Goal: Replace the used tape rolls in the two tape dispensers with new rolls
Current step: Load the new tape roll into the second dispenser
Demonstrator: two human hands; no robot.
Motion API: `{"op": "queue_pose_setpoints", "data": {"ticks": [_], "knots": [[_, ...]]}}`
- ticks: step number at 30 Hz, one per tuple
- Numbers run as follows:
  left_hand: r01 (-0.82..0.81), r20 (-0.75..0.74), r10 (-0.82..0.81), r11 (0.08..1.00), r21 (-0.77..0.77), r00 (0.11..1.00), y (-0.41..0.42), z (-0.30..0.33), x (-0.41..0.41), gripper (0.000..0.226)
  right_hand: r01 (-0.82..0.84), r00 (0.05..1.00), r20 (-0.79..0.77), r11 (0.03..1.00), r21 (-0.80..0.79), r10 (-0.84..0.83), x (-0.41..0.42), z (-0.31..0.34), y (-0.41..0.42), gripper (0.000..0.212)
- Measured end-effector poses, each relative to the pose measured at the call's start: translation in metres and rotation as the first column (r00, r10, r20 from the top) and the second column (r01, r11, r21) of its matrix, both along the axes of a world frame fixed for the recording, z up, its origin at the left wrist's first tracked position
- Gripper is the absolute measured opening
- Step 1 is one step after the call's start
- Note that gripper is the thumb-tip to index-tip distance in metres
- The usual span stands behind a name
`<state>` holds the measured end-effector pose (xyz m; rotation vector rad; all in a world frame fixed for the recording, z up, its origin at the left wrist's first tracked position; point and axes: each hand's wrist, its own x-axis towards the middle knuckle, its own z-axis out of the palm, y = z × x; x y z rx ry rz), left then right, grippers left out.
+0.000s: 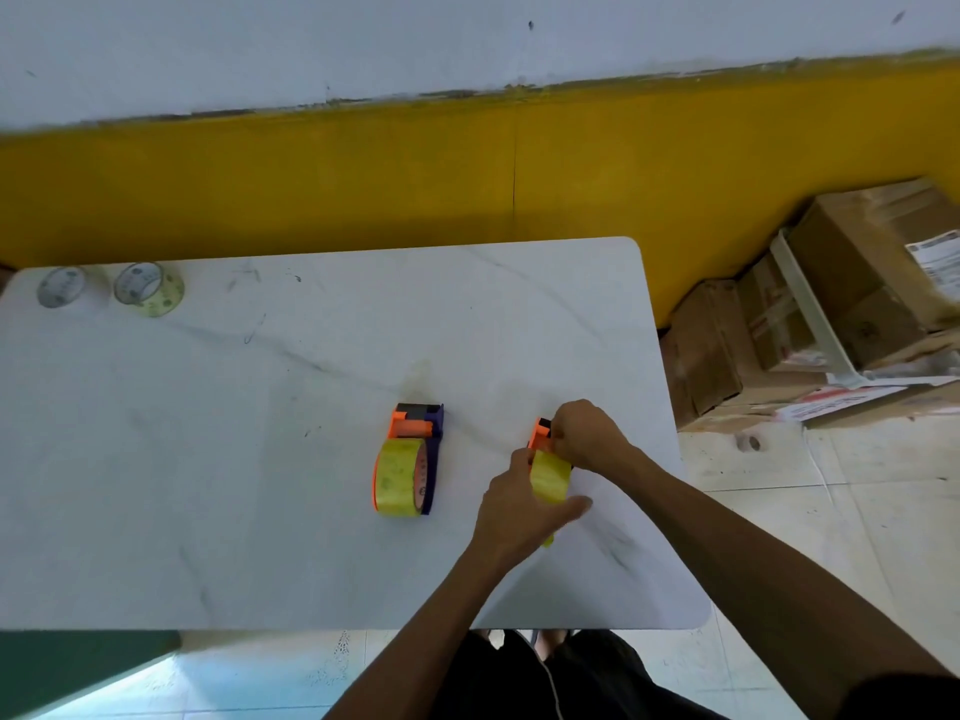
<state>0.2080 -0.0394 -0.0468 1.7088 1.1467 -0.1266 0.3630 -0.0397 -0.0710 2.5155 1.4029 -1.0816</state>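
Two orange and purple tape dispensers lie on the white table (260,459). The left dispenser (415,428) carries a full yellow tape roll (399,478) and nothing touches it. At the right dispenser (540,433), my left hand (511,511) grips the yellow roll (549,478) mounted in it. My right hand (584,433) pinches the dispenser's orange front end; much of that dispenser is hidden by my hands. Two thin, nearly used-up rolls sit at the far left corner: a clear one (61,286) and a pale yellow one (149,289).
The table's right edge and rounded corners lie close to my right arm. Cardboard boxes (831,304) and a white bracket are piled on the floor to the right. A yellow and white wall runs behind the table. My legs show below the front edge.
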Motion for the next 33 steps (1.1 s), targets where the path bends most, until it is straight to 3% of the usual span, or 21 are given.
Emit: {"op": "queue_pose_setpoints", "data": {"ticks": [3, 6, 10, 16, 18, 23, 29, 33], "knots": [[0.127, -0.132, -0.110, 0.984, 0.124, 0.985, 0.001, -0.004, 0.004, 0.094, -0.024, 1.000, 0.012, 0.999, 0.043, 0.023, 0.000, -0.004, 0.000, 0.024], [0.190, -0.195, -0.169, 0.978, 0.092, 0.966, 0.005, -0.008, 0.005, 0.106, -0.096, 0.994, 0.062, 0.988, 0.122, 0.089, 0.003, -0.008, -0.005, 0.030], [0.228, -0.238, -0.198, 0.968, 0.103, 0.951, 0.013, -0.007, 0.006, 0.089, -0.144, 0.987, 0.099, 0.972, 0.183, 0.128, 0.006, -0.012, -0.007, 0.028], [0.209, -0.231, -0.188, 0.975, 0.070, 0.955, 0.024, -0.002, 0.006, 0.085, -0.169, 0.985, 0.056, 0.971, 0.166, 0.162, 0.007, -0.018, 0.005, 0.015], [0.226, -0.237, -0.208, 0.973, 0.049, 0.949, 0.029, -0.001, 0.005, 0.082, -0.180, 0.983, -0.009, 0.972, 0.153, 0.184, 0.014, -0.017, 0.007, 0.009], [0.251, -0.273, -0.224, 0.966, 0.065, 0.935, 0.034, -0.002, 0.004, 0.072, -0.224, 0.960, -0.126, 0.955, 0.192, 0.250, 0.029, -0.017, 0.009, 0.019], [0.286, -0.316, -0.246, 0.954, 0.086, 0.916, 0.038, 0.005, 0.006, 0.077, -0.348, 0.936, 0.070, 0.870, 0.350, 0.346, 0.027, -0.034, 0.002, 0.008], [0.310, -0.372, -0.265, 0.948, 0.066, 0.889, 0.033, 0.003, -0.002, 0.089, -0.223, 0.974, 0.145, 0.865, 0.449, 0.176, 0.043, -0.050, -0.006, 0.012]]}}
